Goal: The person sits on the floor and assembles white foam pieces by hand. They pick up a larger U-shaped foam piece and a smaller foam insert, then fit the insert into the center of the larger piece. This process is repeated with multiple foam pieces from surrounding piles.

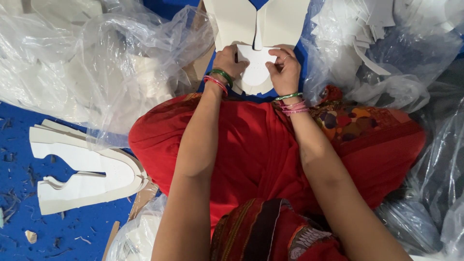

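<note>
Seated on blue floor [19,208], red cloth [256,145] over the lap. Just past the knees, left hand [227,62] and right hand [285,72] both pinch a small white cut piece [256,67], fingers closed on its edges. It lies on a stack of larger white pieces [241,19]. Left: U-shaped white pieces [82,169] stacked on the floor. Clear plastic bag [72,63] holds white sheets; the far-right bag [386,43] holds white offcuts.

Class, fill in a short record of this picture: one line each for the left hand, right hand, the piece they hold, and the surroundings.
Left hand: grips the white cut piece's left edge
Right hand: pinches its right edge
White cut piece: flat, held over a stack of white U-shaped pieces
Surroundings: clear plastic bags, second pile of U-shaped pieces, blue floor
</note>
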